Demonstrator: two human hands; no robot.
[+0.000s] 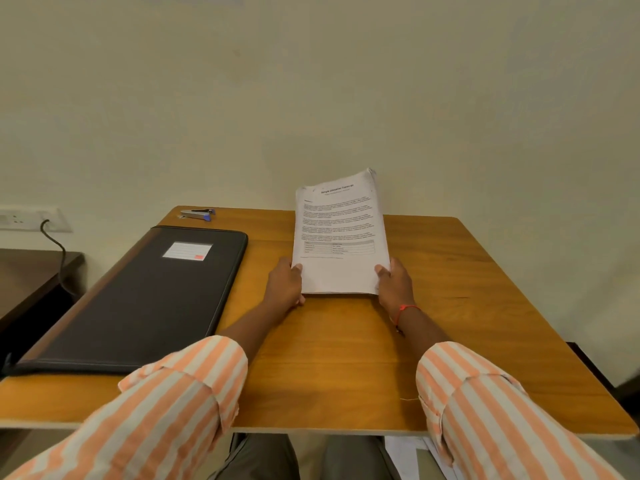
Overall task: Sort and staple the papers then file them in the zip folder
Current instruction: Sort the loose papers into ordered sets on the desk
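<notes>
The stack of white printed A4 papers [337, 237] stands on its lower short edge near the middle of the brown wooden worktop [346, 358], tilted back toward the far edge; likely held so to square the sheets against the wood before stapling. The left hand [284, 284] grips the lower left edge, thumb on the front sheet; the right hand [394, 284] grips the lower right edge likewise; both hands clamped on the stack, apart by its width. Forearms reach forward roughly parallel, wrists low and close to the worktop. The black rectangular zip folder [145, 296] lies flat along the left edge, apparently closed; the small silver and blue stapler [197, 214] sits at the far left corner, untouched, well apart from the papers.
</notes>
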